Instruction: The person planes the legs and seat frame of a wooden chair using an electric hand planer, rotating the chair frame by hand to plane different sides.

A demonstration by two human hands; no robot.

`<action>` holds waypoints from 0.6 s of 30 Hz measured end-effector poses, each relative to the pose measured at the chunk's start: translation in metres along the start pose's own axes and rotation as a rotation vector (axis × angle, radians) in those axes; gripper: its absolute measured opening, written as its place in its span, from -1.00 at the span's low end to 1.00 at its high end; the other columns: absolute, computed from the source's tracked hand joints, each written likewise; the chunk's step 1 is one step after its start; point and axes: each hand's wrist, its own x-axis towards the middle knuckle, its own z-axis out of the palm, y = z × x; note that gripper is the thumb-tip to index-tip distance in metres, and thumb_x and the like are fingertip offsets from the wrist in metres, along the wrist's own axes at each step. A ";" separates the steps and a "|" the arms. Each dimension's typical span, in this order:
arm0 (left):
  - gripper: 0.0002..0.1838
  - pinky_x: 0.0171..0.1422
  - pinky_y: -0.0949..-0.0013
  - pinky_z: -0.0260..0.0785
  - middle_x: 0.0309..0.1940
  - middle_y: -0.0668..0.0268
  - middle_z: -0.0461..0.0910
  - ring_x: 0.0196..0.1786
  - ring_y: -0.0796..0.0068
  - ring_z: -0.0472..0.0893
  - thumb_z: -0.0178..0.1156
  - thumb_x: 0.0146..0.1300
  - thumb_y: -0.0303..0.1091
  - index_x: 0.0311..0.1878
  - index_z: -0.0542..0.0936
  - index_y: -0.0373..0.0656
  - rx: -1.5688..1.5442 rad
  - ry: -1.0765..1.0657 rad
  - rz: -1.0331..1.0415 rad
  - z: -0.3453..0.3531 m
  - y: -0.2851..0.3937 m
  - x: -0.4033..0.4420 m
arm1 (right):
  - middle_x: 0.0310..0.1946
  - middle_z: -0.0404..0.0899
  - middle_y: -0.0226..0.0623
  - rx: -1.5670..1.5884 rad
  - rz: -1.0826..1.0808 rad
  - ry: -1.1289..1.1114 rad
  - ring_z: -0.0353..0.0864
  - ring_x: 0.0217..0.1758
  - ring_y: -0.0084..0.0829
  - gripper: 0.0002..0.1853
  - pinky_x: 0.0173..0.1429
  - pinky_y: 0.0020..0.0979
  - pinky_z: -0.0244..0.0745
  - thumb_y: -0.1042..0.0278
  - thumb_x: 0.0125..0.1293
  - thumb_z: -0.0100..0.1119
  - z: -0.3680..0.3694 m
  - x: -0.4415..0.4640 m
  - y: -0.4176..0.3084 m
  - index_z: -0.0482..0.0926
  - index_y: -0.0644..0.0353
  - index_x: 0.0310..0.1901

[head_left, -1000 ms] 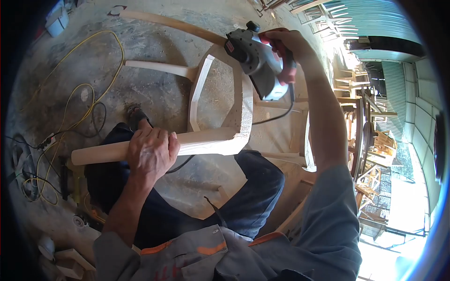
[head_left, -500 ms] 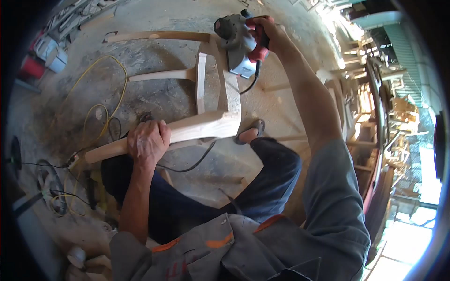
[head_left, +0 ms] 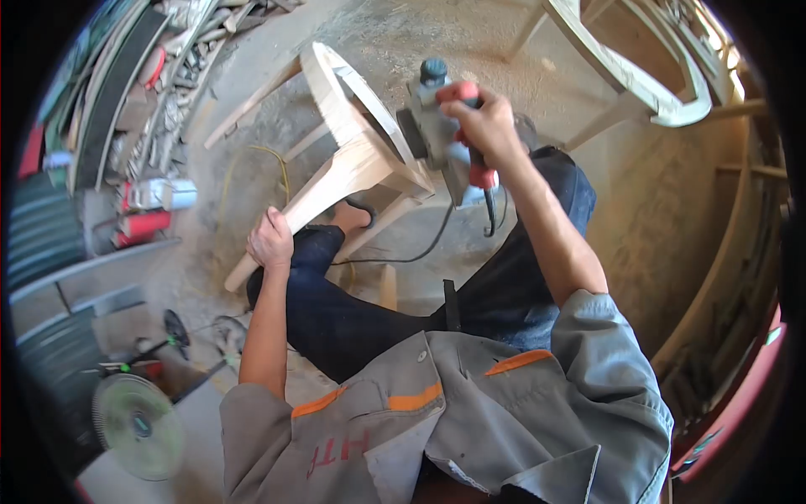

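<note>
My left hand (head_left: 271,238) is wrapped round one leg of a pale, unpainted wooden chair frame (head_left: 348,168), which stands tilted between my knees. The frame has a curved rail and several legs. My right hand (head_left: 489,126) grips the red handle of an electric hand planer (head_left: 435,134) with a grey body and a dark knob. The planer is close to the right end of the curved rail; whether it touches the wood I cannot tell. Its black cord (head_left: 430,244) hangs below and runs left behind my legs.
Another wooden chair frame (head_left: 617,76) lies at the upper right. A fan (head_left: 138,427) stands at the lower left. Scrap wood strips (head_left: 117,76) are piled at the upper left, near a red container (head_left: 144,227). A yellow cable (head_left: 281,164) crosses the dusty floor.
The head view has turned. The chair frame has been tilted and swung round in my left hand. The planer in my right hand has come lower and nearer my body.
</note>
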 end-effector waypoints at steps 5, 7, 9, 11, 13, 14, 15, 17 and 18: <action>-0.35 0.05 -0.26 0.45 -0.33 -0.22 0.69 -0.17 -0.38 0.65 -0.16 0.57 0.06 -0.20 0.75 -0.32 -0.017 -0.144 -0.010 0.002 -0.010 0.009 | -0.41 0.71 -0.13 -0.170 0.129 -0.020 0.73 -0.45 -0.33 -0.62 -0.30 -0.29 0.63 0.22 0.14 0.39 -0.019 -0.008 0.086 0.69 0.23 -0.04; -0.34 0.17 -0.23 0.41 -0.28 -0.23 0.70 -0.07 -0.33 0.65 -0.16 0.57 0.07 -0.22 0.77 -0.31 0.052 -0.215 -0.132 -0.007 -0.004 0.007 | -0.45 0.69 -0.20 -0.239 0.092 -0.040 0.70 -0.52 -0.39 -0.59 -0.38 -0.30 0.60 0.22 0.15 0.39 -0.016 -0.016 0.102 0.67 0.28 -0.01; -0.40 0.50 -0.15 0.16 0.02 -0.24 0.67 0.28 -0.21 0.52 -0.07 0.56 0.09 0.07 0.72 -0.28 -0.027 -0.284 -0.226 -0.009 0.005 0.010 | -0.47 0.69 -0.16 -0.264 0.039 -0.052 0.71 -0.51 -0.35 -0.57 -0.35 -0.26 0.61 0.20 0.14 0.36 -0.022 -0.016 0.103 0.66 0.31 -0.02; -0.39 0.56 -0.21 0.04 0.22 -0.17 0.55 0.41 -0.16 0.39 0.11 0.48 0.10 0.32 0.52 -0.24 -0.137 -0.211 -0.016 -0.007 0.029 -0.003 | -0.46 0.70 -0.14 -0.181 0.066 -0.015 0.73 -0.48 -0.32 -0.56 -0.31 -0.24 0.62 0.21 0.13 0.34 -0.024 -0.016 0.104 0.64 0.33 -0.02; -0.15 0.58 -0.32 -0.03 0.38 -0.09 0.39 0.50 -0.14 0.29 0.31 0.34 0.09 0.52 0.25 -0.21 -0.034 -0.198 0.119 -0.016 0.080 -0.018 | -0.46 0.69 -0.13 -0.139 0.143 -0.003 0.75 -0.43 -0.29 -0.52 -0.23 -0.23 0.63 0.21 0.12 0.32 -0.028 -0.017 0.103 0.58 0.35 0.02; 0.04 0.56 -0.40 -0.04 0.45 -0.04 0.30 0.53 -0.14 0.24 0.43 0.25 0.09 0.59 0.08 -0.19 0.118 -0.216 0.149 -0.025 0.107 -0.018 | -0.29 0.69 -0.02 -0.112 0.189 -0.020 0.72 -0.22 -0.14 -0.49 -0.05 -0.17 0.60 0.18 0.13 0.32 -0.028 -0.021 0.102 0.56 0.35 0.06; 0.10 0.48 -0.44 0.02 0.43 -0.05 0.29 0.53 -0.16 0.22 0.52 0.14 0.14 0.54 0.12 -0.22 0.150 -0.268 0.071 -0.025 0.116 -0.012 | -0.13 0.68 0.10 -0.086 0.227 -0.031 0.69 -0.01 0.00 -0.45 0.13 -0.11 0.57 0.15 0.14 0.33 -0.030 -0.021 0.098 0.54 0.35 0.10; 0.03 0.52 -0.46 -0.02 0.37 0.01 0.34 0.50 -0.08 0.27 0.55 0.12 0.00 0.51 0.18 -0.18 0.224 -0.262 0.034 -0.019 0.113 -0.004 | 0.10 0.64 0.23 -0.049 0.273 -0.044 0.64 0.23 0.16 -0.39 0.32 -0.03 0.53 0.12 0.16 0.34 -0.031 -0.016 0.095 0.50 0.36 0.16; -0.01 0.54 -0.47 -0.03 0.34 0.04 0.36 0.48 -0.04 0.30 0.57 0.11 -0.08 0.49 0.20 -0.16 0.262 -0.263 0.018 -0.011 0.107 -0.001 | 0.10 0.64 0.23 -0.042 0.262 -0.035 0.64 0.23 0.16 -0.40 0.32 -0.04 0.53 0.12 0.17 0.34 -0.034 -0.016 0.093 0.50 0.36 0.15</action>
